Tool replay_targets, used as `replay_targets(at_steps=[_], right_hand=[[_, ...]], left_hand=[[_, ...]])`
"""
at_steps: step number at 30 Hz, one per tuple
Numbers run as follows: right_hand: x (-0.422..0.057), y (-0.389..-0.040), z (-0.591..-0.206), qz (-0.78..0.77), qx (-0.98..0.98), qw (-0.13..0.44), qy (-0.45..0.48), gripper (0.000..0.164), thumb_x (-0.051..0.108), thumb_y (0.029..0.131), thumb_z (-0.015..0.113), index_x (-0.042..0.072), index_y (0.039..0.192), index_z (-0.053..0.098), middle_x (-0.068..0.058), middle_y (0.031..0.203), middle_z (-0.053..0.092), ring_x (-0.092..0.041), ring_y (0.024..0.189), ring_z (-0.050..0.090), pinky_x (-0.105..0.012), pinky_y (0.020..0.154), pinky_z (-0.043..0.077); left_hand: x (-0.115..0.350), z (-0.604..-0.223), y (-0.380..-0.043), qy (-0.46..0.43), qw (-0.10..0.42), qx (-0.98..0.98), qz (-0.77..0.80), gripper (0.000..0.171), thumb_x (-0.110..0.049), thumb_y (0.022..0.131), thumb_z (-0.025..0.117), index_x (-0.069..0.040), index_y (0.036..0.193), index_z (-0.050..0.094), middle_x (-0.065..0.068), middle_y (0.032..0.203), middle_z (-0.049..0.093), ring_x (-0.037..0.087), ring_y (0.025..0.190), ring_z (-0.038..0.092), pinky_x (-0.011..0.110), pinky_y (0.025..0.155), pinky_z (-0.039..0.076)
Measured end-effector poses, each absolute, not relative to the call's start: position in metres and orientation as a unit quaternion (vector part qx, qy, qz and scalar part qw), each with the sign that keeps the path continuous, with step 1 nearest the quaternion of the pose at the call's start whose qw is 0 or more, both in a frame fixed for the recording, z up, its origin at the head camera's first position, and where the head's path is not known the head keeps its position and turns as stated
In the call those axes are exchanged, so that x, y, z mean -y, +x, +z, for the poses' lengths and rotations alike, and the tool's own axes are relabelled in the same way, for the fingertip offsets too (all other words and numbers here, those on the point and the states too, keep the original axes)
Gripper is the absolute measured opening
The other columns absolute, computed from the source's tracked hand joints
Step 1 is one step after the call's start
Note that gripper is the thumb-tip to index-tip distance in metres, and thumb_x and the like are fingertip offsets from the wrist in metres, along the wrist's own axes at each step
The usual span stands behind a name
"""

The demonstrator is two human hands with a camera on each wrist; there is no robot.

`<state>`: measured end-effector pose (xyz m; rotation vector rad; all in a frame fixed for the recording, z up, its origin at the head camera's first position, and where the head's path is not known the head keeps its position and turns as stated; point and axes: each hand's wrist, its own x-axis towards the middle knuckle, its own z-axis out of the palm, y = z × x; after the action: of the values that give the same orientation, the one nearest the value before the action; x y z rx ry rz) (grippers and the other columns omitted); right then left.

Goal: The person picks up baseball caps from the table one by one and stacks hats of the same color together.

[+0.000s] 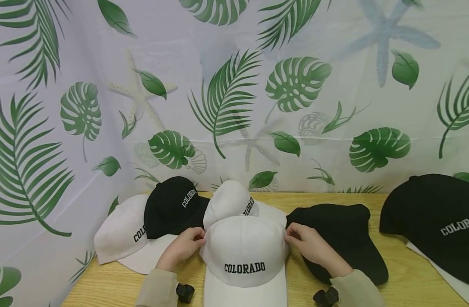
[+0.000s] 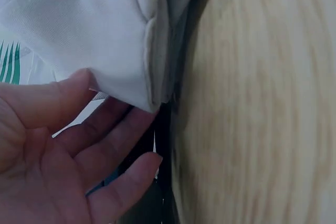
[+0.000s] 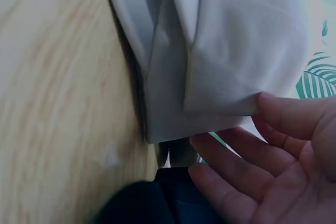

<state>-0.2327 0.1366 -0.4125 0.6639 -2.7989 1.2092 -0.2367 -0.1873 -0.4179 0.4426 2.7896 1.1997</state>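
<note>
A white baseball cap (image 1: pixel 242 243) with black COLORADO lettering stands in front of me, brim toward me. My left hand (image 1: pixel 182 248) pinches its left side edge, and my right hand (image 1: pixel 314 248) pinches the opposite edge. In the left wrist view, the thumb lies on the white fabric (image 2: pixel 100 40) with fingers behind the rim. The right wrist view shows two white rims (image 3: pixel 173 124) overlapping near the right fingers; whether these are two caps I cannot tell. Directly behind stands another white cap (image 1: pixel 228 198), partly hidden, its brim pointing right.
At left, a black COLORADO cap (image 1: pixel 169 211) overlaps a white cap (image 1: pixel 117 234). A plain-looking black cap (image 1: pixel 342 238) lies right of my right hand. Farther right, a black COLORADO cap (image 1: pixel 422 213) covers a white brim (image 1: pixel 441 273). Behind the wooden table (image 1: pixel 115 285) hangs a leaf-print curtain (image 1: pixel 234 106).
</note>
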Motion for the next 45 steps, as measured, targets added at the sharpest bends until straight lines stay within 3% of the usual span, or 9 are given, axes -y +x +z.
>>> replay_targets(at_steps=[4, 9, 14, 20, 27, 31, 35, 41, 45], right_hand=[[-0.136, -0.23, -0.411, 0.38, 0.895, 0.022, 0.23, 0.005, 0.007, 0.085, 0.056, 0.008, 0.08, 0.054, 0.0, 0.077, 0.056, -0.011, 0.066, 0.047, -0.027, 0.058, 0.04], [-0.132, -0.228, -0.409, 0.374, 0.9, 0.04, 0.222, 0.008, 0.004, 0.085, 0.056, 0.008, 0.078, 0.053, 0.005, 0.062, 0.043, -0.008, 0.052, 0.037, -0.024, 0.048, 0.034], [-0.132, -0.227, -0.409, 0.358, 0.909, 0.044, 0.209, 0.008, 0.003, 0.084, 0.057, 0.007, 0.078, 0.054, 0.003, 0.063, 0.047, -0.009, 0.052, 0.037, -0.023, 0.047, 0.033], [-0.133, -0.226, -0.409, 0.342, 0.918, 0.045, 0.195, 0.011, 0.002, 0.082, 0.059, 0.008, 0.075, 0.054, 0.002, 0.063, 0.049, -0.01, 0.053, 0.039, -0.024, 0.049, 0.033], [-0.134, -0.226, -0.409, 0.341, 0.918, 0.026, 0.201, 0.01, 0.002, 0.082, 0.059, 0.008, 0.076, 0.053, 0.003, 0.065, 0.049, -0.011, 0.055, 0.041, -0.025, 0.051, 0.036], [-0.138, -0.227, -0.409, 0.351, 0.906, -0.024, 0.236, 0.01, -0.002, 0.081, 0.059, 0.006, 0.082, 0.053, -0.003, 0.083, 0.058, -0.019, 0.074, 0.056, -0.029, 0.061, 0.046], [-0.14, -0.227, -0.411, 0.36, 0.891, -0.062, 0.269, 0.011, -0.002, 0.08, 0.06, 0.005, 0.084, 0.055, -0.007, 0.092, 0.059, -0.029, 0.091, 0.058, -0.032, 0.07, 0.048], [-0.138, -0.226, -0.411, 0.331, 0.903, -0.031, 0.271, 0.012, 0.001, 0.077, 0.064, 0.008, 0.079, 0.055, -0.001, 0.085, 0.059, -0.02, 0.081, 0.058, -0.03, 0.067, 0.047], [-0.138, -0.225, -0.41, 0.312, 0.912, -0.012, 0.267, 0.012, 0.004, 0.076, 0.065, 0.009, 0.075, 0.055, 0.004, 0.075, 0.055, -0.011, 0.068, 0.047, -0.026, 0.059, 0.041]], left_hand=[[0.187, -0.416, -0.236, 0.172, 0.036, -0.892, 0.417, 0.009, 0.003, 0.086, 0.05, -0.002, 0.079, 0.05, 0.001, 0.068, 0.04, 0.016, 0.067, 0.041, 0.029, 0.06, 0.034], [0.184, -0.415, -0.238, 0.181, 0.021, -0.886, 0.427, 0.01, 0.003, 0.087, 0.049, -0.002, 0.078, 0.049, 0.0, 0.066, 0.037, 0.016, 0.067, 0.041, 0.029, 0.059, 0.034], [0.181, -0.414, -0.238, 0.153, -0.013, -0.897, 0.413, 0.016, 0.004, 0.085, 0.052, -0.002, 0.07, 0.051, -0.001, 0.06, 0.035, 0.014, 0.058, 0.038, 0.026, 0.052, 0.033], [0.18, -0.412, -0.236, 0.119, -0.026, -0.91, 0.396, 0.014, 0.003, 0.083, 0.056, -0.002, 0.069, 0.055, -0.001, 0.06, 0.038, 0.014, 0.058, 0.039, 0.026, 0.053, 0.033], [0.186, -0.414, -0.234, 0.128, 0.031, -0.915, 0.381, 0.011, 0.003, 0.082, 0.057, -0.002, 0.072, 0.056, 0.0, 0.064, 0.044, 0.014, 0.061, 0.041, 0.027, 0.056, 0.035], [0.19, -0.414, -0.233, 0.163, 0.069, -0.91, 0.374, 0.012, 0.007, 0.078, 0.056, -0.001, 0.07, 0.053, 0.0, 0.065, 0.046, 0.014, 0.062, 0.042, 0.026, 0.057, 0.035], [0.19, -0.413, -0.231, 0.173, 0.08, -0.907, 0.375, 0.011, 0.008, 0.077, 0.055, 0.0, 0.07, 0.054, 0.001, 0.067, 0.048, 0.014, 0.063, 0.043, 0.027, 0.057, 0.037], [0.188, -0.412, -0.23, 0.159, 0.079, -0.91, 0.375, 0.013, 0.013, 0.073, 0.055, 0.0, 0.072, 0.054, 0.006, 0.07, 0.051, 0.015, 0.064, 0.045, 0.027, 0.057, 0.038], [0.187, -0.413, -0.23, 0.138, 0.092, -0.906, 0.39, 0.014, 0.014, 0.072, 0.055, 0.0, 0.073, 0.053, 0.009, 0.071, 0.051, 0.016, 0.063, 0.045, 0.026, 0.053, 0.04]])
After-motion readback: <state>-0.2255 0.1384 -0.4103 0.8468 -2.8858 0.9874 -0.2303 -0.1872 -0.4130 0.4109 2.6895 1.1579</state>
